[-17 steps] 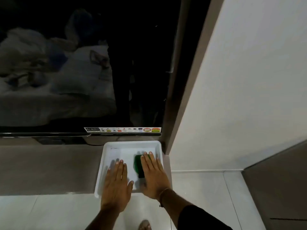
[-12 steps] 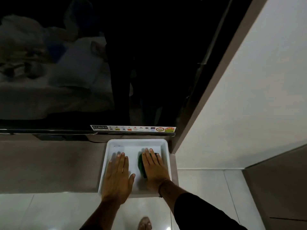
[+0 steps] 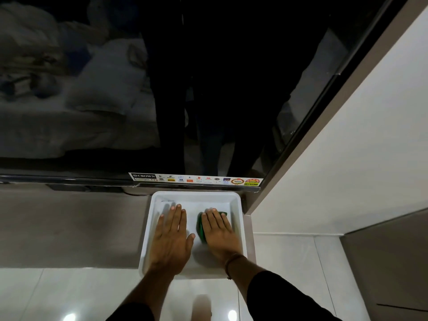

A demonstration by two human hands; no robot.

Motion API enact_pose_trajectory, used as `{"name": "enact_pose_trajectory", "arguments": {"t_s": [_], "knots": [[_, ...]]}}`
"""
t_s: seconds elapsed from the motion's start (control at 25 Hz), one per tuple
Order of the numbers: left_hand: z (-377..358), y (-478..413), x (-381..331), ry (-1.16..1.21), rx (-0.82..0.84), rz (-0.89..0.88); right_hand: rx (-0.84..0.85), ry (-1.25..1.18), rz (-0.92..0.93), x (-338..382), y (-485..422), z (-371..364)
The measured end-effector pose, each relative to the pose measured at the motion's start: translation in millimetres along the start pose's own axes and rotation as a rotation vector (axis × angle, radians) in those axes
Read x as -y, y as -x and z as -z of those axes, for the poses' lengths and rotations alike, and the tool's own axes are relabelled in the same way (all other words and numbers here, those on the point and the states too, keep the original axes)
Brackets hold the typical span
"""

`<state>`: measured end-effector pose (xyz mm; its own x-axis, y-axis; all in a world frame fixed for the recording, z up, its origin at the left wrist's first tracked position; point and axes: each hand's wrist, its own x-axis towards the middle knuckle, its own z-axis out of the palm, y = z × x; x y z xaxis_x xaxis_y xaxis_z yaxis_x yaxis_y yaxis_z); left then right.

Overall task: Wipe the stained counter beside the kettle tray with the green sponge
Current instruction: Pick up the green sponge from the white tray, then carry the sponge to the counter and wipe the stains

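A white tray sits on the grey-brown counter under a dark TV screen. The green sponge lies inside the tray, right of its middle, mostly covered. My right hand presses flat on top of the sponge, fingers pointing away from me. My left hand rests flat and empty on the tray's floor at the left, about a thumb's width from the sponge. No kettle is in view.
The black TV hangs just behind the tray, its sticker strip at the lower edge. A white wall stands close on the right. Glossy white floor tiles and a foot lie below the counter edge.
The view has shifted a little, so the tray sits further right and looks larger. Both hands stay flat in the tray, the right one still on the sponge.
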<state>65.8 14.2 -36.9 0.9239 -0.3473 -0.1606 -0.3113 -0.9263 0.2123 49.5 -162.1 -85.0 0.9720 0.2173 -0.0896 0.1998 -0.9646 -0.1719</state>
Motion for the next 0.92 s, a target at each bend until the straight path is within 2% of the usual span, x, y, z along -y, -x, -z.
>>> {"name": "enact_pose_trajectory", "arguments": {"t_s": [0.28,0.44,0.6,0.92], "knots": [[24.7,23.4,-25.2,-0.184,0.012,0.016,-0.064,-0.017,0.006,-0.3,38.0,48.3],[47.8,41.5,-81.2,-0.167,0.017,-0.013,-0.152,0.013,-0.062,-33.3,86.1,91.3],[51.2,50.3,-167.2,-0.160,0.014,-0.153,-0.236,0.023,-0.153,-99.5,164.2,124.5],[8.6,67.7,-440.3,-0.155,-0.070,-0.568,-0.395,0.088,-0.502,-284.7,384.2,150.7]]}}
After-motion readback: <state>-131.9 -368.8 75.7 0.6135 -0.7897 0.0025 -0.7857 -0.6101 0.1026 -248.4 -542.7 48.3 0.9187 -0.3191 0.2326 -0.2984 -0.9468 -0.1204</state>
